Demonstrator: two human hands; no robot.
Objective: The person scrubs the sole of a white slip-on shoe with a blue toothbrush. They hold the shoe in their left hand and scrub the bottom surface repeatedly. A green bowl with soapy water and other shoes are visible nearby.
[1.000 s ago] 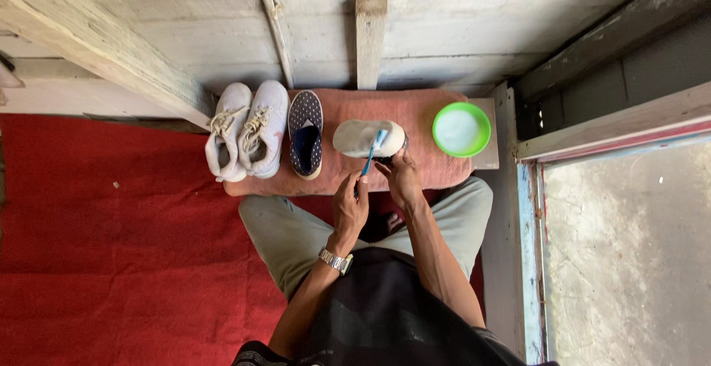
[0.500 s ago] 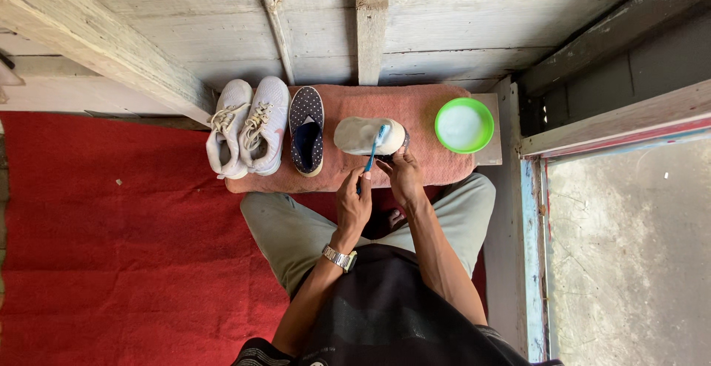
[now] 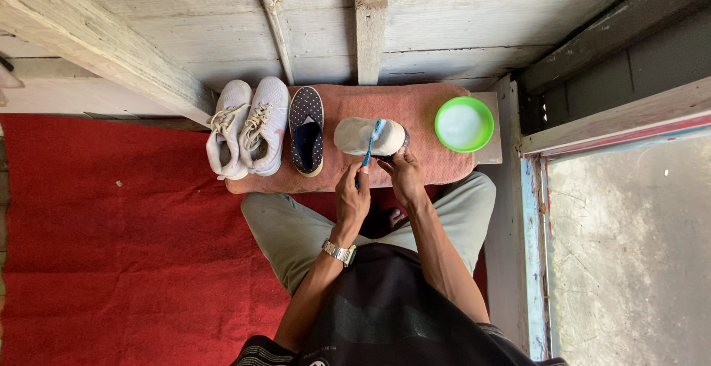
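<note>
view from above, looking down past your knees. your left hand [image 3: 352,197] has its grip closed round the lower handle of a blue toothbrush [image 3: 368,152], the head of which rests on the pale upturned sole of a shoe [image 3: 364,135]. your right hand [image 3: 404,175] has its grip clamped on the near edge of that shoe, toward its right end, pinning it to the pink towel [image 3: 429,166] just beyond your knees.

the shoe looks light and soft-bodied, likely to flex or skid on the cloth if pressed hard; a hold across its edge close to the brush, as your right hand has now, should steady it best. its long axis runs left to right, crosswise to your grip; which end is the toe cannot be told. the toothbrush is slim, stiff and light, probably slick if wet; its long axis runs away from your left grip, bristle end farthest from you.

left of the held shoe stands a dark dotted slip-on [image 3: 306,130], then a pair of white sneakers [image 3: 247,127]. right of your right grip sits a green bowl [image 3: 464,123] of whitish liquid. a red carpet [image 3: 111,247] covers the floor.
</note>
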